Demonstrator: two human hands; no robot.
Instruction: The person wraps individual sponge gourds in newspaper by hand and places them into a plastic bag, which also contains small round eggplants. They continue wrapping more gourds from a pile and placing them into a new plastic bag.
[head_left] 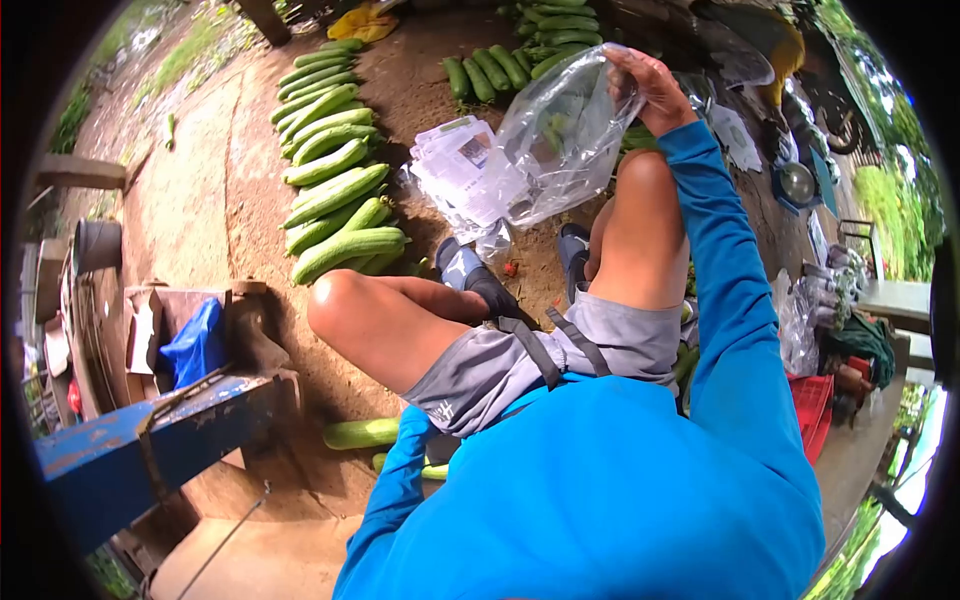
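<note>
Head view, single frame, fisheye distortion strong at the edges. The person sits low, knees bent, in grey shorts and a blue long-sleeved top. Right hand (652, 88) is raised above the right knee, fingers closed in a pinch on the upper edge of a clear plastic bag (560, 140); the bag hangs open and slack from that grip, its lower part draping toward a stack of flat packed bags with printed labels (462, 165) lying on the dirt floor (200, 200) just in front of the feet. Left hand is not visible: the left sleeve (395, 490) runs down past the thigh and the hand is hidden below it, so I cannot tell how those fingers are set. Two cucumbers (360, 433) lie on the ground near that sleeve (one only partly seen). A long row of large green cucumbers (335, 190) lies side by side on the floor to the left of the feet, and a second pile (520, 55) sits beyond the bag. A blue-painted wooden bench (140, 440) stands at lower left, with a blue cloth (195, 345) behind it. At right, a red crate (812, 405), possibly holding more bags; too blurred to confirm.
</note>
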